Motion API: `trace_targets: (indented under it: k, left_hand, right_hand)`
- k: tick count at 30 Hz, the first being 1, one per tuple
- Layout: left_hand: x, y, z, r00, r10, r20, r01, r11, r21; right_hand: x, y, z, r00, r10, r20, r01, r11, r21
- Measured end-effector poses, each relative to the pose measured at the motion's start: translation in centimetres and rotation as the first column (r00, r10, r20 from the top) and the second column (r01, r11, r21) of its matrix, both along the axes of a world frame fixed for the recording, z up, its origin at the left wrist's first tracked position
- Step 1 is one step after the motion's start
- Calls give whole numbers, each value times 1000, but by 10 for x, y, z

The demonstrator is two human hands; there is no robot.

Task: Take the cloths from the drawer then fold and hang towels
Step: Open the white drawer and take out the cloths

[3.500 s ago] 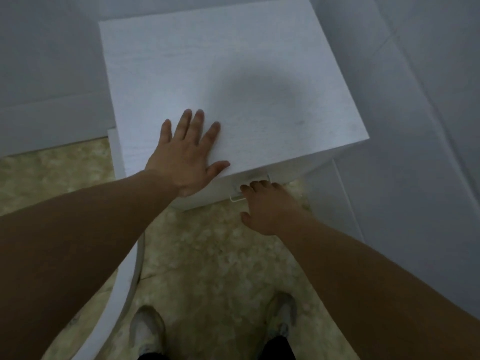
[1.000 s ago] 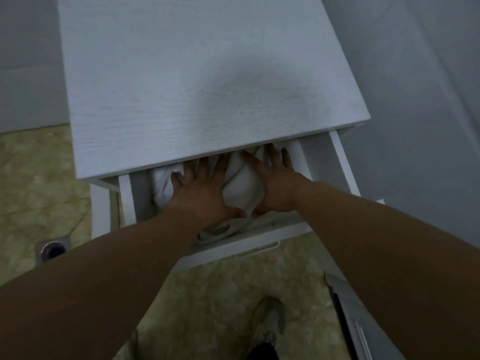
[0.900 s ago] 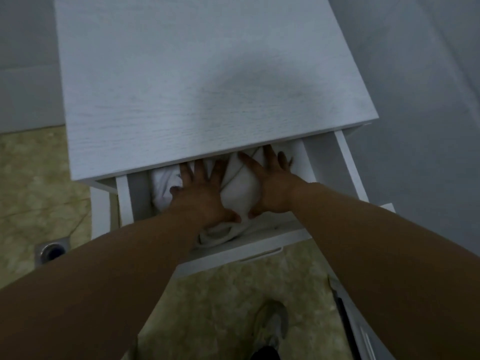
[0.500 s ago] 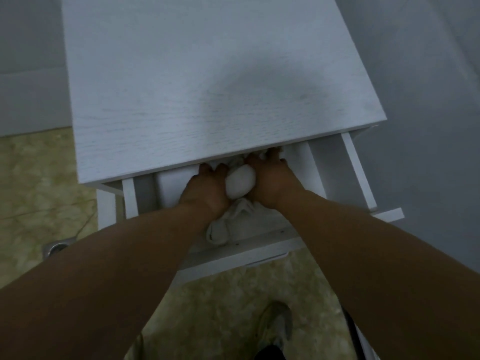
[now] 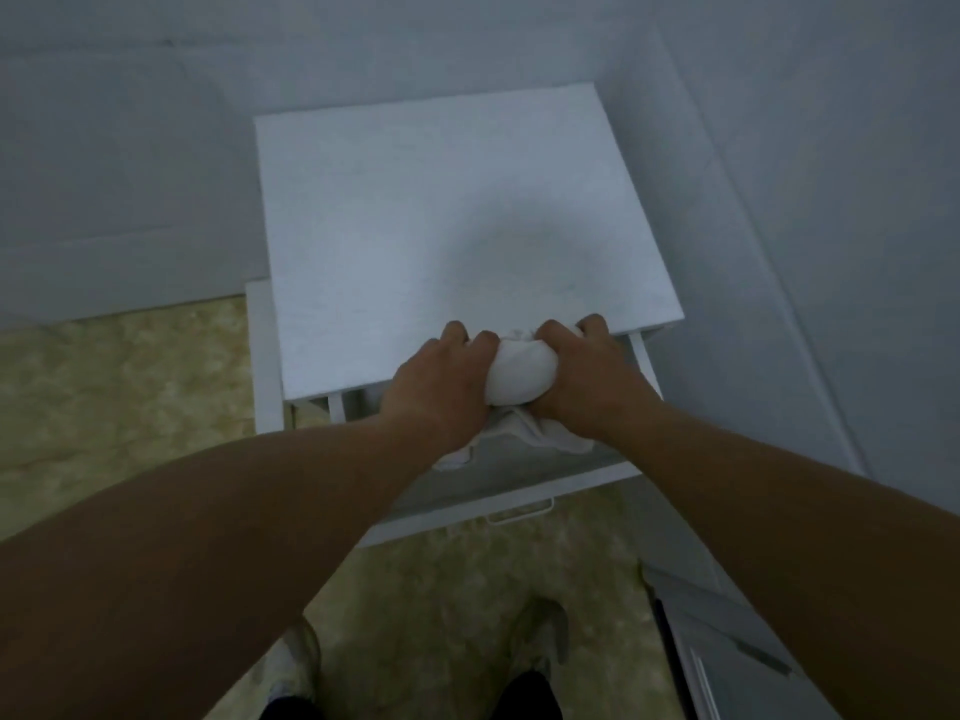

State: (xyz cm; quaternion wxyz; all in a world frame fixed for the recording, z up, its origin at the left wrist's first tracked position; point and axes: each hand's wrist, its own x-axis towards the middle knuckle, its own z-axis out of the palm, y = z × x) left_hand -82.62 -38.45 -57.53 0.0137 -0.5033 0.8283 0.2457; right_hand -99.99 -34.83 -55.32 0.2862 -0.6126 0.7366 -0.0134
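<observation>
Now the bundle is up. At the far left the tan floor (image 5: 130, 387) and the white cabinet (image 5: 457, 226) look as they did; what has moved is in the middle. The left hand (image 5: 441, 389) was spread flat on the fabric down inside a second ago. It now has its fingers curled tight round the left side of the cloths (image 5: 522, 379), knuckles up by the front edge of the cabinet top.

The cloths are squeezed into a white ball between both hands and raised to about the level of that edge. Loose tails hang below the wrists over the open drawer (image 5: 519, 504). The right hand (image 5: 584, 381) mirrors the left — fingers wrapped over the ball's right side, thumb hidden. Half a second ago the same ball sat lower, within the drawer, so the lift has only just happened.

Whether anything remains in the drawer I cannot tell, because the forearms and the hanging tails cover much of its bottom. I judge the taking-out step nearly done. The bundle has yet to come clear of the drawer and be separated, and folding and hanging have not begun. Those drooping tails could catch on the drawer front.
</observation>
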Motion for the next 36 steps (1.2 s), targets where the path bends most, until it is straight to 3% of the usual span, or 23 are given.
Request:
trace_targets:
  k: [6,12,16,20,26,30,36]
  left_hand:
    - [2,-53,44,996,79,-50,-88,977,-197]
    - [0,-117,44,991,96,88,-51,908,-415]
    - [2,-160,33,981,168,95,-104,875,-473]
    - [9,-171,18,958,252,134,-150,845,-514]
    - [25,-139,-25,976,100,195,4,881,-473]
    - [23,-120,-54,983,92,159,-25,925,-380]
    - [35,-103,-83,972,89,216,-20,953,-301]
  right_hand:
    - [5,-52,49,999,-38,14,40,977,-208]
    - [11,-116,46,997,-68,-40,54,956,-289]
    - [10,-151,35,992,-122,-39,97,915,-390]
    - [-2,-174,12,985,-152,-78,118,934,-336]
    - [-8,-150,-28,981,-164,-100,142,969,-203]
    - [-8,-124,-47,984,-152,-95,119,950,-289]
    - [-1,-66,-71,984,6,-177,-71,929,-363]
